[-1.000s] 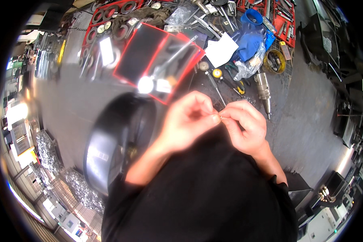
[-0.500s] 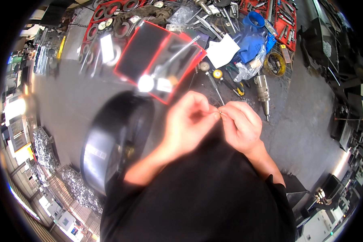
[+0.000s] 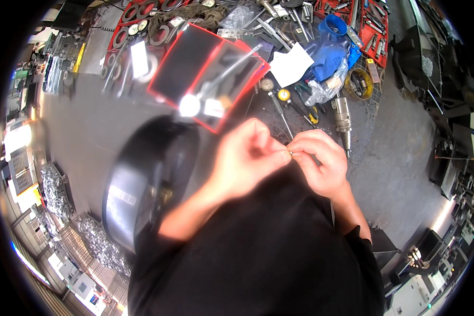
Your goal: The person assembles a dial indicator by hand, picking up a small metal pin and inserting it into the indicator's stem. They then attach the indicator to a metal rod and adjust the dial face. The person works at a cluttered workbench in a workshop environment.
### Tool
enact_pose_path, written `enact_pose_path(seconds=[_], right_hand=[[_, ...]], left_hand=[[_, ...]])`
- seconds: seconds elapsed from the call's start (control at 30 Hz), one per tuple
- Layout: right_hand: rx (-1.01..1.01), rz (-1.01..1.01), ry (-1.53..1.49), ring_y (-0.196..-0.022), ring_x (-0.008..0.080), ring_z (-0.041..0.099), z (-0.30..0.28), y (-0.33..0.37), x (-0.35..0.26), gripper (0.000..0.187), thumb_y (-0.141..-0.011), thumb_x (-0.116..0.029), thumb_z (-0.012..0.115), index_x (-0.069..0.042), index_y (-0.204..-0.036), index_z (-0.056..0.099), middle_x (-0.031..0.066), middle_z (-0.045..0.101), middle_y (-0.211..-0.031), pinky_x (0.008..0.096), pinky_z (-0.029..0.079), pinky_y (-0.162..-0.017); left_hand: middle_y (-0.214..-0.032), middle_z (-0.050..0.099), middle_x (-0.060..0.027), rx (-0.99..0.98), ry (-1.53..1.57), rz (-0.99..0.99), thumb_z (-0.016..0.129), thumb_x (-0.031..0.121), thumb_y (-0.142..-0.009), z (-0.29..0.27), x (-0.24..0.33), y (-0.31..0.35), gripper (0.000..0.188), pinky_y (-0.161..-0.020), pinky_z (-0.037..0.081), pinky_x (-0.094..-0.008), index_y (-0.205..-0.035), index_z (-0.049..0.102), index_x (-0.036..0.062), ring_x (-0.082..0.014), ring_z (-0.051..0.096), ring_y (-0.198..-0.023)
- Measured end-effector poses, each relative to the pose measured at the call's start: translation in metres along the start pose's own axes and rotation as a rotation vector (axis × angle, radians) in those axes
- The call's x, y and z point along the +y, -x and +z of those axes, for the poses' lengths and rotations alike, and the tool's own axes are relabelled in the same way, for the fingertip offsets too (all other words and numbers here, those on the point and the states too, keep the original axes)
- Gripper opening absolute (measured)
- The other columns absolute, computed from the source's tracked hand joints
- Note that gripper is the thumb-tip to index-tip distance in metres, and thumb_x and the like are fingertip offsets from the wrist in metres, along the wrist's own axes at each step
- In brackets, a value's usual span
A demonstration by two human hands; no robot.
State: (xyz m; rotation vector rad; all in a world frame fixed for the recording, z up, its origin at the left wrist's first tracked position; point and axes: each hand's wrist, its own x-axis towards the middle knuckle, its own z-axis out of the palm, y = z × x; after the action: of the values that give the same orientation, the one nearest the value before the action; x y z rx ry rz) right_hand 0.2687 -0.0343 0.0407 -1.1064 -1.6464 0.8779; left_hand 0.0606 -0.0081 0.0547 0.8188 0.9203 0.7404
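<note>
My left hand (image 3: 247, 158) and my right hand (image 3: 322, 160) meet at the fingertips in front of my body, above the table's near side. Thumb and forefinger of each are pinched on one tiny metallic part (image 3: 291, 153). It is mostly covered by the fingers, and too small to name. Just beyond the fingertips lies a bore gauge (image 3: 279, 108) with a thin rod, and next to it a gauge with a yellow dial (image 3: 284, 95). Right of them a steel tool holder (image 3: 343, 118) lies with its slim tip toward my right hand.
Left of my forearm stands a large shiny black ring-shaped part (image 3: 122, 197). Red-edged folders or cases (image 3: 181, 66) lie beyond it. White paper (image 3: 290, 65), a blue glove (image 3: 329, 63), a yellow round container (image 3: 358, 84) and red tool trays (image 3: 371, 31) crowd the far side.
Both hands have shifted slightly right and nearer to me, still joined at the fingertips. The right hand's fingers have spread a little around the pinch.
</note>
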Motion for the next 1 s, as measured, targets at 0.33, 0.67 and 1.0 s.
enact_pose_path(seconds=[0.33,0.67,1.0], right_hand=[[-0.205,0.005,-0.031,-0.082,0.0245,0.072,-0.022,-0.011,-0.003,0.015,-0.084,0.004,0.08,0.0,-0.097,0.075,0.0102,0.073,-0.095,0.0334,0.058,-0.072],[-0.188,-0.028,0.027,-0.083,0.024,0.072,-0.019,-0.009,-0.007,0.015,-0.084,0.005,0.079,0.0,-0.097,0.073,0.0102,0.072,-0.095,0.0329,0.058,-0.072],[-0.199,0.564,-0.662,-0.094,0.0133,0.069,-0.02,0.005,-0.004,0.009,-0.099,-0.001,0.071,0.003,-0.107,0.07,0.0066,0.07,-0.103,0.0276,0.062,-0.076]], left_hand=[[-0.097,0.076,-0.0126,-0.035,-0.12,-0.028,0.078,-0.007,-0.091,0.001,0.004,0.005,0.04,-0.082,0.059,-0.0295,-0.092,0.042,0.0103,-0.0149,0.073,-0.091],[-0.096,0.074,-0.0096,-0.029,-0.246,0.004,0.078,-0.005,-0.091,0.003,0.011,0.007,0.043,-0.081,0.059,-0.0281,-0.089,0.039,0.0116,-0.0113,0.071,-0.093],[-0.09,0.078,-0.0107,-0.052,-0.66,0.299,0.081,-0.002,-0.088,0.011,0.025,0.01,0.044,-0.07,0.055,-0.0282,-0.079,0.038,0.0084,-0.0142,0.073,-0.08]])
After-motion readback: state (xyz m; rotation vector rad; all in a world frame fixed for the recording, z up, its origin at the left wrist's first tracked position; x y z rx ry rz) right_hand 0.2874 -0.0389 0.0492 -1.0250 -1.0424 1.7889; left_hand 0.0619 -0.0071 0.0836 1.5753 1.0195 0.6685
